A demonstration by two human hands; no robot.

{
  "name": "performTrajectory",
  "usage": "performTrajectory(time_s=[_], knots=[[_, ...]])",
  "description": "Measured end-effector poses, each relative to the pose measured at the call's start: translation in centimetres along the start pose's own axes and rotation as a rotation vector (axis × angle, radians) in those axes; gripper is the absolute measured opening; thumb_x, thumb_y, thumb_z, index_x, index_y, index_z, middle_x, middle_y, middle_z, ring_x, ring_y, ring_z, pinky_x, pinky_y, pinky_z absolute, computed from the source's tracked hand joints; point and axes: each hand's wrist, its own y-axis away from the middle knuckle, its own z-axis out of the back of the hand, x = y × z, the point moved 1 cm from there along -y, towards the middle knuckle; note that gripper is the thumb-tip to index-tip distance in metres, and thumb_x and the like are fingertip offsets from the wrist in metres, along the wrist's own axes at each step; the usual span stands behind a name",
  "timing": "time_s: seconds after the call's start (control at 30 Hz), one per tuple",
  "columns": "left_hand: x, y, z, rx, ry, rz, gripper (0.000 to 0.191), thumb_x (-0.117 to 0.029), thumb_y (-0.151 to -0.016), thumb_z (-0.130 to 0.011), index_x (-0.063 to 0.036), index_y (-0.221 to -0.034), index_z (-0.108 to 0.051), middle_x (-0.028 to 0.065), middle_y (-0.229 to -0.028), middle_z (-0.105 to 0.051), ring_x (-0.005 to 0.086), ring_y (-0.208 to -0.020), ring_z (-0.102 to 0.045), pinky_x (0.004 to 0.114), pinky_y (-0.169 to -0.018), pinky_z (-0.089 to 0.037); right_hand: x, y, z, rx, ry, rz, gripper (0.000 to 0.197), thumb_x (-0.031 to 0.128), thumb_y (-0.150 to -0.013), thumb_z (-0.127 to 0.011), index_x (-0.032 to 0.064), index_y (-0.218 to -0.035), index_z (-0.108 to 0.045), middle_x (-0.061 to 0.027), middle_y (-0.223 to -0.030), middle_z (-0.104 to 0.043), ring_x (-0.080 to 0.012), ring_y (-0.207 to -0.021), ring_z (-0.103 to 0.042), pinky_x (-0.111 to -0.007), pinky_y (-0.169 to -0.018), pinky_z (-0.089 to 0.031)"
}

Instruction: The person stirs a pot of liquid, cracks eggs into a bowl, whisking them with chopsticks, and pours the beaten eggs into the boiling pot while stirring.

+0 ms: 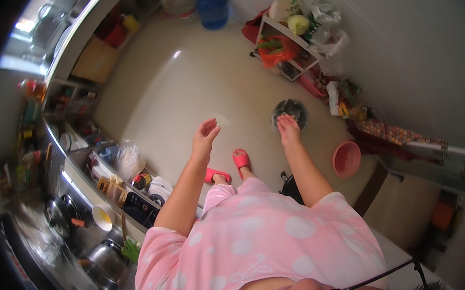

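My left hand (207, 134) is held out over the tiled floor (155, 93), its fingers loosely curved and nothing in it. To the right, my right hand (289, 127) hangs empty with the fingers extended close to one another. In the picture it overlaps a lined waste bin (296, 106), which stands on the floor; whether the two touch cannot be told. Below and between the hands are my feet in red slippers (241, 160).
At left runs a counter with a steel pot (104, 260), a white bowl (103, 217) and open shelves beneath. A white rack (284, 29) holding vegetables and bags stands by the wall. A blue water jug (212, 9) and a pink basin (346, 159) are on the floor.
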Motion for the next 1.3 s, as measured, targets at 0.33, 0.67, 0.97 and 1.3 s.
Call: performTrajectory(time_s=[0.33,0.67,0.97,1.3], knots=[[-1.8,4.0,10.5,-0.357,0.289,-0.228,0.028,-0.006,-0.077,-0.066,-0.007,-0.104,-0.057,0.0013,-0.09,-0.058,0.0099,-0.086,-0.054,0.023,-0.078,-0.044,-5.0,10.9,-22.2,0.578,0.319,-0.187,0.027,-0.007,-0.079,-0.058,0.0044,-0.101,-0.049,-0.006,-0.091,-0.056,-0.0208,-0.086,-0.061,-0.028,-0.073,-0.053],[-0.8,15.7,27.9,-0.814,0.581,-0.412,0.025,-0.003,-0.078,-0.065,-0.0081,-0.101,-0.057,0.0,-0.086,-0.062,0.0079,-0.083,-0.058,0.02,-0.074,-0.044,-19.1,26.4,-34.0,1.124,0.68,-0.39,0.022,-0.003,-0.081,-0.058,0.004,-0.099,-0.048,-0.0076,-0.091,-0.059,-0.0227,-0.091,-0.062,-0.029,-0.075,-0.053],[2.8,26.0,35.6,-1.042,0.841,-0.435,0.022,-0.005,-0.085,-0.051,-0.0081,-0.107,-0.053,0.0031,-0.094,-0.064,0.0095,-0.082,-0.059,0.022,-0.07,-0.042,-32.6,36.6,-37.1,1.366,0.919,-0.775,0.022,0.004,-0.085,-0.054,0.0024,-0.106,-0.046,-0.0089,-0.09,-0.061,-0.0204,-0.086,-0.063,-0.028,-0.069,-0.053],[7.1,29.9,35.9,-1.411,1.147,-0.477,0.017,-0.008,-0.087,-0.049,-0.0089,-0.103,-0.054,0.0033,-0.093,-0.061,0.0128,-0.086,-0.058,0.025,-0.074,-0.043,-45.8,39.5,-30.0,2.994,1.402,0.722,0.017,0.009,-0.081,-0.05,0.0028,-0.097,-0.052,-0.0179,-0.105,-0.052,-0.0359,-0.085,-0.058,-0.039,-0.075,-0.048]])
